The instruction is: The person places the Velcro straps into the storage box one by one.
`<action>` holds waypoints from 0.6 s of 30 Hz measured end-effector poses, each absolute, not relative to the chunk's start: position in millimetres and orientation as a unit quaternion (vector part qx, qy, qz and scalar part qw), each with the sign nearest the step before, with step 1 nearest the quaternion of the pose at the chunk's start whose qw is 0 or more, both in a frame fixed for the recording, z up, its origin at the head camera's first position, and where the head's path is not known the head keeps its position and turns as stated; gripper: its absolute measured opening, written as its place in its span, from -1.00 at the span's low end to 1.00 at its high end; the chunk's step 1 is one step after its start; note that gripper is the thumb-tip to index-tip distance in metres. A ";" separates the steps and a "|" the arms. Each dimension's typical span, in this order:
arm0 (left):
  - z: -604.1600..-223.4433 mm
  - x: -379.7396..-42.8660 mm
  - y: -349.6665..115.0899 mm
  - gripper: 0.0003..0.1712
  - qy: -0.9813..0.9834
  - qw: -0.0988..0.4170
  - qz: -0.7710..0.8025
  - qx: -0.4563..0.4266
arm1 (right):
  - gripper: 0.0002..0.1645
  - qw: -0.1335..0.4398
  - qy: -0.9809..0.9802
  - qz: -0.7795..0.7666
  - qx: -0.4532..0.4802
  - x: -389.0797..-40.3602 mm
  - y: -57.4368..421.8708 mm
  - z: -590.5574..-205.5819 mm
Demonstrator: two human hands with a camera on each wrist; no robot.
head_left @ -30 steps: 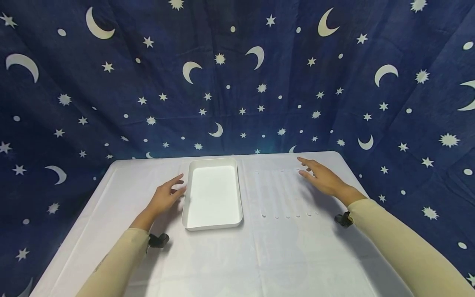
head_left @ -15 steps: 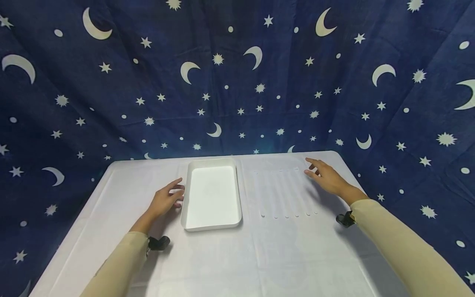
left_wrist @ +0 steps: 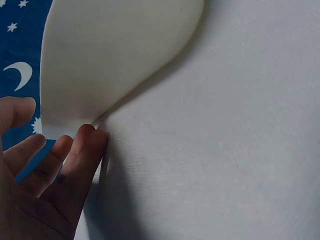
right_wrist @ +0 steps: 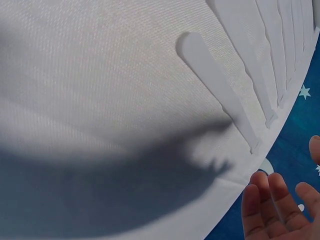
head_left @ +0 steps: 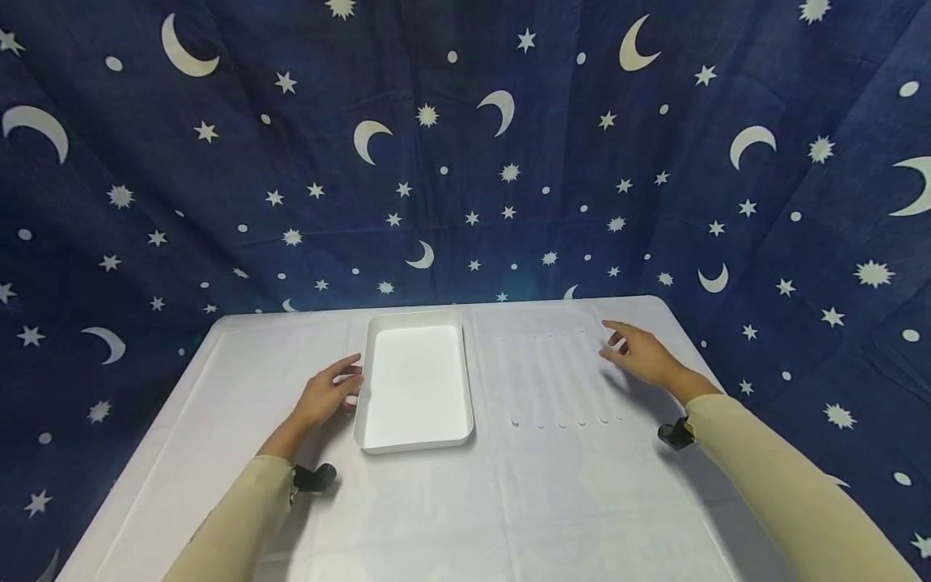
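A shallow white rectangular tray (head_left: 416, 445) lies on the white table, left of centre. My left hand (head_left: 323, 396) is at its left wall, fingers relaxed and slightly bent. In the left wrist view the fingertips of my left hand (left_wrist: 55, 170) overlap the rim of the tray (left_wrist: 115, 45); whether they press on it I cannot tell. Several long flat white sticks (right_wrist: 217, 85) with rounded ends lie side by side to the right of the tray, their exact kind unclear. Just right of that row my right hand (head_left: 643, 356) hovers, fingers loosely bent and holding nothing.
A white cloth covers the table (head_left: 436, 517). Behind it hangs a dark blue curtain (head_left: 465, 194) with moons and stars. The sticks barely stand out against the cloth, and my right arm casts a shadow near them.
My right hand has drawn a little to the right and towards me, away from the sticks. My left hand has slid slightly nearer along the tray's side. Tray and sticks stay put.
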State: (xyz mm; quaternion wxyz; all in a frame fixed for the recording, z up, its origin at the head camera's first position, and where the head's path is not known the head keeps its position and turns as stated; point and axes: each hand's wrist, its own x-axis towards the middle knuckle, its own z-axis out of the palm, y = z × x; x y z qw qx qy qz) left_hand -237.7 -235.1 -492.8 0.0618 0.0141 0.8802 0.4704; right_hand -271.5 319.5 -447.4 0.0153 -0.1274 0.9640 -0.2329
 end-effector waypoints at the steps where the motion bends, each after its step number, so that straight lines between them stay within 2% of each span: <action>1: -493.5 -237.7 -235.7 -0.33 0.879 0.063 0.473 0.015 | -0.22 0.015 0.963 -0.236 -0.127 -271.6 319.5 -448.5; 18: -495.9 -235.5 -235.6 -0.32 0.880 0.076 0.469 0.002 | -0.40 0.018 0.953 -0.288 -0.095 -270.7 321.9 -473.6</action>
